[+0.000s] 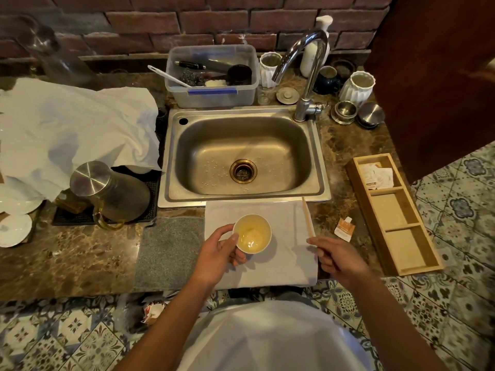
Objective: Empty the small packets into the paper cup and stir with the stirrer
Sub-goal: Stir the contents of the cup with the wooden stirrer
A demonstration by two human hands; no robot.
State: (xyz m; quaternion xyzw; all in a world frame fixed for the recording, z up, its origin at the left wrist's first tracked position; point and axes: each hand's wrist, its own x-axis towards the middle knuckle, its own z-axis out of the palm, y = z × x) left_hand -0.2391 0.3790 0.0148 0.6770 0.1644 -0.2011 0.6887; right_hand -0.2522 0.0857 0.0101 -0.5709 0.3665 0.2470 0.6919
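I have the cup (252, 233) low in the middle of the frame, on a white cloth (284, 261) just below the sink (242, 153). My left hand (219, 253) holds it, thumb near the rim and fingers curled round the near wall. Inside I can make out a pale yellowish liquid with something lighter at the bottom. My right hand (332, 257) is to the right of the cup, apart from it, and its fingertips seem to pinch the lower end of the stirrer (308, 218), which slants up toward the sink edge; whether the stick is lifted or lying on the cloth I cannot tell. A torn orange-and-white packet (344, 228) lies on the counter further right, near the wooden tray (417, 236), whose top compartment holds more packets (379, 175). I judge the cup light and thin-walled, easy to crush or tip, so I would keep a gentle wrap low on its side rather than squeeze the rim. The stirrer looks thin, stiff and nearly weightless, likely to roll or snap if bent; a fingertip pinch near its upper third should give control. The packets look flimsy and slick, best taken by a corner.
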